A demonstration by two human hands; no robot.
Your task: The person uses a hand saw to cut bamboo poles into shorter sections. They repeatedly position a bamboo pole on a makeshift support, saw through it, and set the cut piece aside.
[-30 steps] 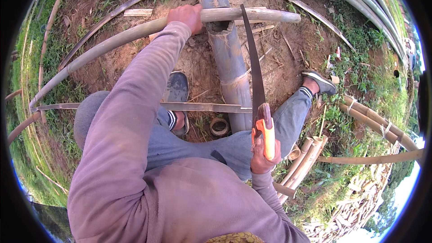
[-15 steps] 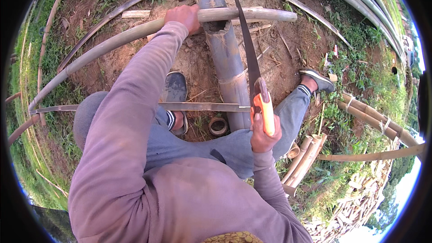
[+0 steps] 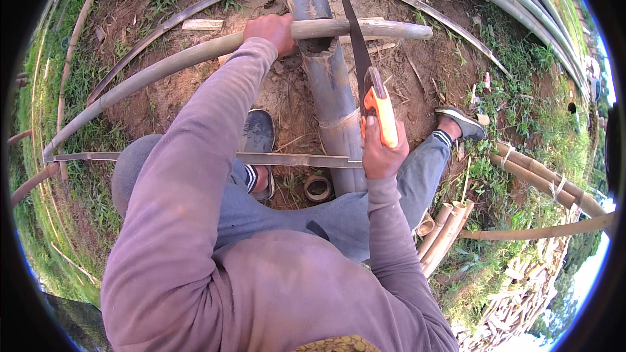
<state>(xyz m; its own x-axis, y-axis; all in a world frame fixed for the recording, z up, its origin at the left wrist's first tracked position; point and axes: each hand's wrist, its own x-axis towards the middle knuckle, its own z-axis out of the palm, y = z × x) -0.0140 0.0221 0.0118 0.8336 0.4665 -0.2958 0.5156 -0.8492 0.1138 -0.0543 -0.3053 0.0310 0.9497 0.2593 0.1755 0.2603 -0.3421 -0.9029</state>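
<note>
My left hand (image 3: 269, 31) is wrapped round a long bamboo pole (image 3: 163, 67), just left of where it crosses a thick grey bamboo trunk (image 3: 331, 94). The pole rests across the trunk beside a dark notch cut into it. In my right hand (image 3: 385, 150) is a hand saw (image 3: 357, 39) with an orange handle. Its dark blade points away from me and passes over the pole, right of the trunk. Whether the teeth touch the pole, I cannot tell.
A flat bamboo strip (image 3: 293, 160) lies across the trunk near my legs, by a short bamboo ring (image 3: 317, 189). Short cut bamboo pieces (image 3: 447, 234) stand at my right. Long poles (image 3: 515, 10) lie at the far right, and tied bamboo (image 3: 548, 179) sits nearer.
My right hand and the saw have moved forward, away from me, so the blade reaches farther past the pole. The left hand keeps its grip on the pole.
</note>
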